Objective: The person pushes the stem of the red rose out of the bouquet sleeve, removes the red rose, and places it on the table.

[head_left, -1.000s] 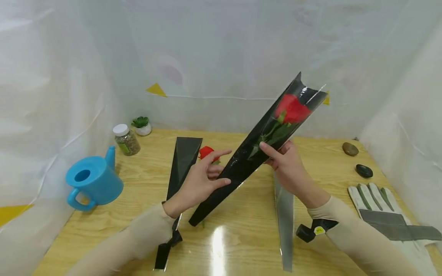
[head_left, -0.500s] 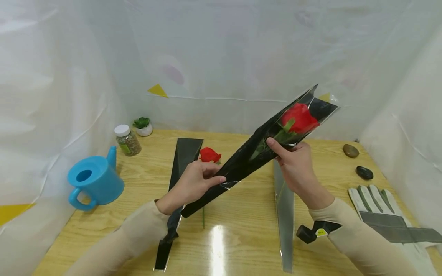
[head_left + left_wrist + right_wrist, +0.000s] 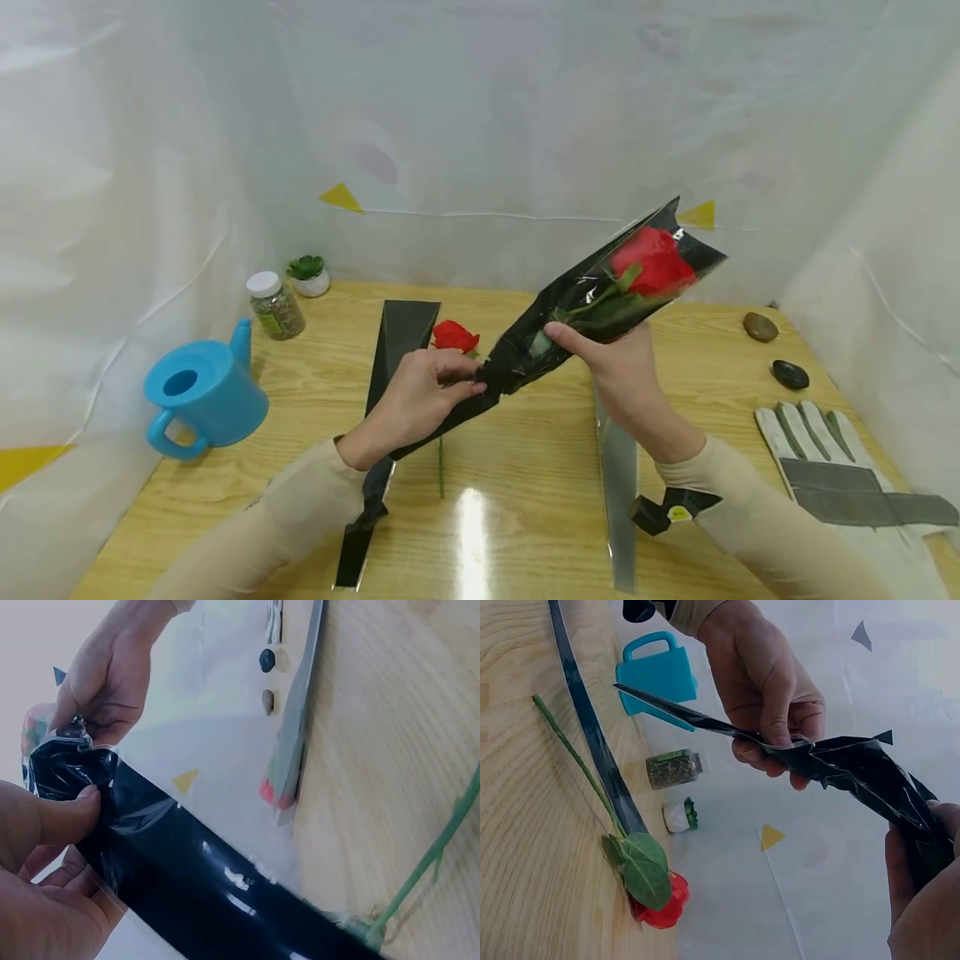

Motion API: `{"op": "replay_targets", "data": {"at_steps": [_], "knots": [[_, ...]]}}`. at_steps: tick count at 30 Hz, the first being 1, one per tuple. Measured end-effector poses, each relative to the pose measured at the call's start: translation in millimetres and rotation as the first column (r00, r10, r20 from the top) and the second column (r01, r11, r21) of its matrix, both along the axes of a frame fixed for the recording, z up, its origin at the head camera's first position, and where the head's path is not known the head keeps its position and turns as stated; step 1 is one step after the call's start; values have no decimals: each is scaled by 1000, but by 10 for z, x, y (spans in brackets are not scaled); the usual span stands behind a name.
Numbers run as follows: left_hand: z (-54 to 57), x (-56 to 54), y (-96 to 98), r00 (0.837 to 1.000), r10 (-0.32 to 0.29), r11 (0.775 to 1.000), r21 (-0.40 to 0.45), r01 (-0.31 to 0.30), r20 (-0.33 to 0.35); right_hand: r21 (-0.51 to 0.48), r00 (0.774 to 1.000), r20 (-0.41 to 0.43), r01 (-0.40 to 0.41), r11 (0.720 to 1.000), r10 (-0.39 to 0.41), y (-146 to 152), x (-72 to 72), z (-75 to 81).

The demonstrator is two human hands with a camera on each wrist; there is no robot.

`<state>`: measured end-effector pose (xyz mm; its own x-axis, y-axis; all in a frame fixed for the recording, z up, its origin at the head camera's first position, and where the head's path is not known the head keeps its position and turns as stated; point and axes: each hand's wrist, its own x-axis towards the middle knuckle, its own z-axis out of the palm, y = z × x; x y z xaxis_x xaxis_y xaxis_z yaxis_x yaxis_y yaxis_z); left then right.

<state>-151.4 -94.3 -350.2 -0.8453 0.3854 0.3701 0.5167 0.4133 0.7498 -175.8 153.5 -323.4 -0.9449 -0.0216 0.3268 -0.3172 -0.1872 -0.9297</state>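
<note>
Both hands hold a black flower sleeve (image 3: 525,342) slantwise above the table, with a red rose (image 3: 651,258) showing through its clear front. My left hand (image 3: 420,396) pinches the narrow lower part between thumb and fingers. My right hand (image 3: 626,379) grips the sleeve below the bloom, thumb on the front. Between the hands the film is bent and crumpled, as the right wrist view shows at the black film (image 3: 855,769). Beneath, a loose red rose (image 3: 455,336) with a green stem lies beside a flat black sleeve (image 3: 405,325), partly hidden by my left arm.
A grey sleeve (image 3: 621,500) lies under my right hand; its far end shows red in the left wrist view. A blue watering can (image 3: 210,392), a jar (image 3: 276,307) and a small succulent (image 3: 309,275) stand left. Two stones (image 3: 791,374) and work gloves (image 3: 832,467) lie right.
The sleeve with the rose has tipped flatter and come lower, and its middle has become bent and crumpled. My left hand's spread fingers have closed to a pinch on it.
</note>
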Motion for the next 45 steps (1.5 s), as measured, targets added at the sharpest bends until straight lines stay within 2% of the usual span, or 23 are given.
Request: {"op": "replay_targets", "data": {"at_steps": [4,9,14,19,23,27,32,37,45], "knots": [[19,-3,12,1000,-5,1000,7,5,-28,4,1000,-8,-25,1000,25,-42,15,-39],[28,8,45,999,-23,999,23,24,-36,17,997,-64,-51,999,52,-116,41,-115],[25,2,117,997,-64,997,45,65,-44,92,999,-45,0,996,5,-156,81,-188],[25,-21,145,995,-87,995,41,89,-41,91,998,-61,17,996,-11,-117,90,-177],[11,-29,117,995,-82,997,7,83,-56,44,997,-60,-36,998,39,-63,94,-91],[-35,-36,72,993,-75,997,-35,72,-88,-52,994,-91,-70,996,65,12,87,-7],[-96,-20,-11,992,-79,995,-70,73,-98,-103,993,-106,-57,993,46,96,67,49],[-134,11,-84,991,-101,991,-93,92,-89,-109,995,-99,-15,994,4,144,52,89],[-155,17,-119,986,-112,987,-130,97,-120,-218,997,-71,-58,974,44,182,52,113]]}}
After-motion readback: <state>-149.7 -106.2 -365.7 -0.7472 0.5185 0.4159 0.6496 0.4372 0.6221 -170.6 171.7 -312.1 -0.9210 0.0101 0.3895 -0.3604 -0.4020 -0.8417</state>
